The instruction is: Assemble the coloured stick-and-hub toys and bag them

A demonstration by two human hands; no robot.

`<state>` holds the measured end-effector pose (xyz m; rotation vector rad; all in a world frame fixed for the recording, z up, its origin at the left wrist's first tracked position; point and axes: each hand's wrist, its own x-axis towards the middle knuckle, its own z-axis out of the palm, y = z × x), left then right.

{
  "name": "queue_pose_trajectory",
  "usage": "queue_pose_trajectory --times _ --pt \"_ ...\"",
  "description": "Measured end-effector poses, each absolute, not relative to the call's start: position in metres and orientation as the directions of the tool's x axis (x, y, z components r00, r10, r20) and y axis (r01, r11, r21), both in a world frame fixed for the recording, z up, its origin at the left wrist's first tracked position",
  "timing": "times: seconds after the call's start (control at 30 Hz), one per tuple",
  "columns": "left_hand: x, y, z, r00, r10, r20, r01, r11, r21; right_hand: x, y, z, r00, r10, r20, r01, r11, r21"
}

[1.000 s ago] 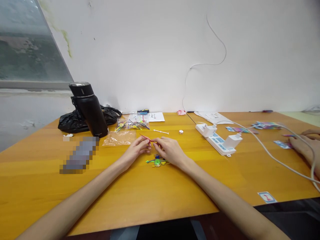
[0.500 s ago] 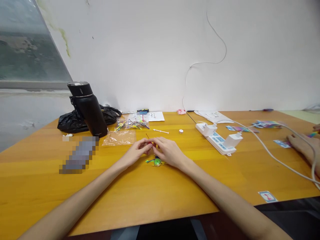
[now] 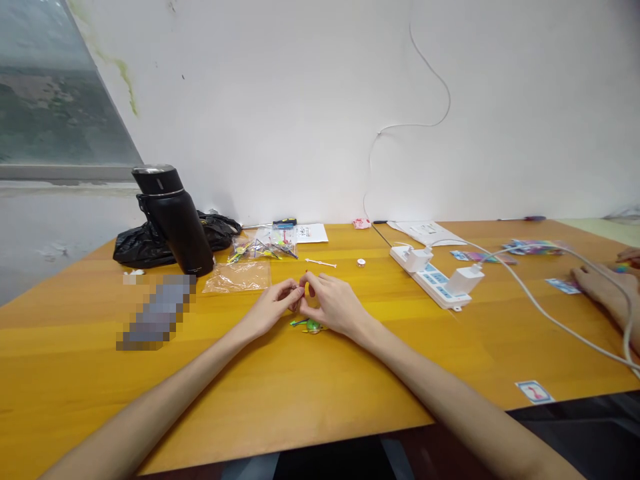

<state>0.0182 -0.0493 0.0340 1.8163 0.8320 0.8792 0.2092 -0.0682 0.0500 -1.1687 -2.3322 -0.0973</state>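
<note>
Over the middle of the table my left hand [image 3: 274,303] and my right hand [image 3: 336,301] meet at the fingertips. The left fingers are pinched on a small red piece, now mostly hidden behind them. My right thumb and index finger curve into a loop against the left fingertips; what they grip, if anything, is too small to make out. Just below the right hand lies a small plastic toy assembly [image 3: 313,326] with a green round part and blue and yellow arms, partly covered by that hand.
Beyond my hands lie a white plastic strip [image 3: 321,263], a small white round piece [image 3: 361,263], a clear bag [image 3: 237,277] and bagged colourful parts [image 3: 265,248]. A black bottle [image 3: 175,223] stands left. A power strip [image 3: 434,283] with cables and another person's hand [image 3: 603,287] are right.
My right hand's fingers have shifted, opening a loop between thumb and index finger. The red piece and a thin stick, visible before at the fingertips, are now mostly hidden.
</note>
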Motion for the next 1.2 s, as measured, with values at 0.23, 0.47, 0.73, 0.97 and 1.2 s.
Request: queue_pose_trajectory --times 0.23,0.47,0.73,0.97,1.2 --pt "0.02 -0.057 0.034 0.486 0.852 0.195 0.299 -0.372 0.879 0.207 -0.072 0.052 -0.478 0.754 0.45 0.732 0.626 -0.27" --pt "0.019 -0.057 0.034 0.523 0.83 0.194 0.254 -0.369 0.894 0.214 -0.07 0.055 -0.533 0.75 0.393 0.599 0.662 -0.45" --pt "0.019 -0.055 0.031 0.51 0.835 0.207 0.207 -0.352 0.913 0.222 -0.064 0.055 -0.591 0.709 0.385 0.516 0.699 -0.495" --pt "0.019 -0.056 0.036 0.529 0.821 0.215 0.215 -0.375 0.902 0.222 -0.061 0.051 -0.57 0.715 0.405 0.595 0.699 -0.398" --pt "0.021 -0.056 0.035 0.53 0.813 0.24 0.202 -0.396 0.896 0.222 -0.057 0.044 -0.52 0.716 0.465 0.689 0.674 -0.267"
